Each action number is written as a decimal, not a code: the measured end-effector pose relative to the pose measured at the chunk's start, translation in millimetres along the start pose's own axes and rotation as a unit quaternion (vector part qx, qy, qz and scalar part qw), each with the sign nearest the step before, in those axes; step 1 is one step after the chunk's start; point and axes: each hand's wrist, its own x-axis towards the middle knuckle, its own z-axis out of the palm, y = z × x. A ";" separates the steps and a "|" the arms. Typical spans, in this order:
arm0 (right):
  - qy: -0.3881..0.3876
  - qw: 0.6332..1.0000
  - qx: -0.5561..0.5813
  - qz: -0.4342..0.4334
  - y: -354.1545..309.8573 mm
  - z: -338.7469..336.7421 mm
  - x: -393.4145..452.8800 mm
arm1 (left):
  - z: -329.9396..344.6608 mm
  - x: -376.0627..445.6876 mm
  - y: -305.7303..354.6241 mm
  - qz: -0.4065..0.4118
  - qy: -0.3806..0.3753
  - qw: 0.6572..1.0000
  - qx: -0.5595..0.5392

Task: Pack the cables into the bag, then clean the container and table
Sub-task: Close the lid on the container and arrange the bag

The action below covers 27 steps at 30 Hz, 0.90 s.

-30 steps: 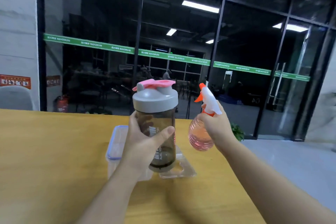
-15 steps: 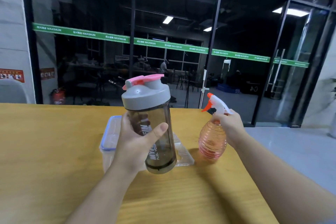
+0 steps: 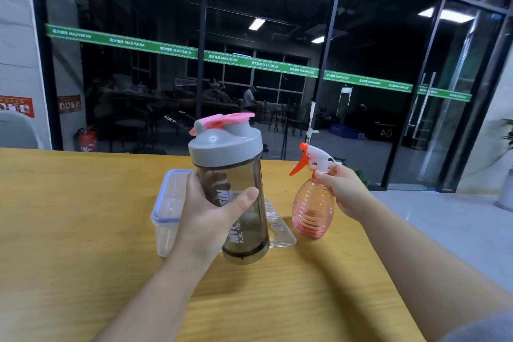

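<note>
Since a second ago my right hand [image 3: 342,191] has brought the spray bottle [image 3: 313,203] down from the air, and it now stands upright on the table [image 3: 69,230], while my left hand [image 3: 206,216] has kept the shaker bottle [image 3: 236,189] raised in much the same spot. My left hand grasps the smoky shaker around its middle, thumb across the near face and fingers wrapped round the far side, showing through the plastic; its grey lid with the pink flip cap points up. Its base looks to be just off the tabletop, though I cannot tell for sure. My right hand pinches the neck of the spray bottle just under the white trigger head, the orange nozzle pointing left. The clear container [image 3: 169,208] with the blue-edged rim sits on the table just beyond and to the left of my left hand, partly hidden by my wrist and the shaker. Its clear lid [image 3: 280,230] lies flat on the table between the shaker and the spray bottle, to the right of the container.
</note>
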 end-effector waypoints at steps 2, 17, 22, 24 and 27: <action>-0.012 1.000 0.008 0.006 0.4 1.3 1.6 | 0.6 -0.8 -0.3 0.002 -0.001 1.000 0.005; 0.198 0.978 0.006 -0.064 0.5 16.8 -16.5 | 2.0 -6.4 -0.8 -0.011 -0.014 1.000 0.018; 0.183 0.954 -0.016 -0.238 -41.3 38.6 -52.1 | 3.5 -10.7 -1.0 -0.034 -0.036 0.999 0.020; 0.103 0.964 0.017 -0.244 -63.7 51.0 -64.8 | 3.9 -11.8 -0.8 -0.047 -0.056 0.997 0.001; -0.086 0.977 0.044 -0.192 -82.9 68.4 -76.2 | 5.2 -13.2 0.7 -0.064 -0.077 0.995 -0.030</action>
